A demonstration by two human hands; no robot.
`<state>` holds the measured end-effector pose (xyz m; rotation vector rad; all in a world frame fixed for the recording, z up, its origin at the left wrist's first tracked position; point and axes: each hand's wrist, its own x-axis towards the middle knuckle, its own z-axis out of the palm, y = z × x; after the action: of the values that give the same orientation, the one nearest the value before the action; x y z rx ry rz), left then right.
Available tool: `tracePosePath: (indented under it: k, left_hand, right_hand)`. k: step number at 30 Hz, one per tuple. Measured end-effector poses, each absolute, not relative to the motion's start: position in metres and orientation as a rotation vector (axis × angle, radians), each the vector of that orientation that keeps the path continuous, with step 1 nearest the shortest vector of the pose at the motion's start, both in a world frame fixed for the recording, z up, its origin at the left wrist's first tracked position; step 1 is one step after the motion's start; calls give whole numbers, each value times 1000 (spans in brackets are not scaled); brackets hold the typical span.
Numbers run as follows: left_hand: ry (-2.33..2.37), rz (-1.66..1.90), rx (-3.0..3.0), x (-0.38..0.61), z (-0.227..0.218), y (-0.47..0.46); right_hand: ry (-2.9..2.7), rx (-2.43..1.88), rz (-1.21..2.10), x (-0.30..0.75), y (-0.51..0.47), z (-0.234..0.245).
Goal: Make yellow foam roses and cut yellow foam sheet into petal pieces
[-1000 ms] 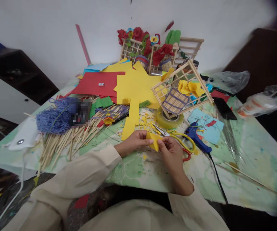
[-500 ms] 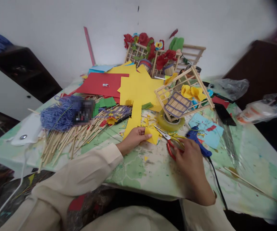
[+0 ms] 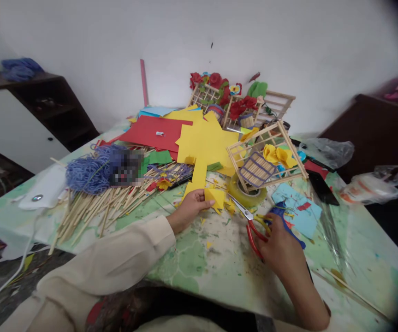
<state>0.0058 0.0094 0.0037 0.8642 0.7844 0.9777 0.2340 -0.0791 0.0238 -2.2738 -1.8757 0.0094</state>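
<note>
Pinched in my left hand (image 3: 193,207) is a small piece of yellow paper (image 3: 214,199), held just above the tabletop. My right hand (image 3: 283,244) grips scissors (image 3: 251,220) with red and yellow handles; their blades point up and left toward the paper, a short gap apart from it. Partly hidden behind my right hand lies a blue glue gun (image 3: 278,210). Yellow scraps (image 3: 210,244) are scattered beneath and around my hands. Beyond my left hand, larger yellow sheets (image 3: 204,143) lie stacked with a narrow strip reaching down.
A roll of tape (image 3: 250,198) sits under a tilted stick frame (image 3: 267,157) with yellow flowers. On the left are purple yarn (image 3: 88,170) and many thin wooden sticks (image 3: 91,212). Red paper (image 3: 150,131) lies behind. Blue paper (image 3: 299,207) and a bagged cup (image 3: 368,186) are on the right.
My right hand has drawn the scissors right and down, away from the yellow paper. My left hand still holds the paper. The camera view has tilted upward.
</note>
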Motion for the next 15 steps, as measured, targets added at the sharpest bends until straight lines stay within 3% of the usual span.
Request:
tracePosePath:
  k: [8, 15]
  left_hand:
    - [725, 1104, 791, 2, 4, 16]
    - [633, 1117, 766, 2, 6, 13]
  right_hand:
    - [-1828, -2002, 417, 229, -98, 34]
    - [-1940, -2145, 566, 205, -105, 47]
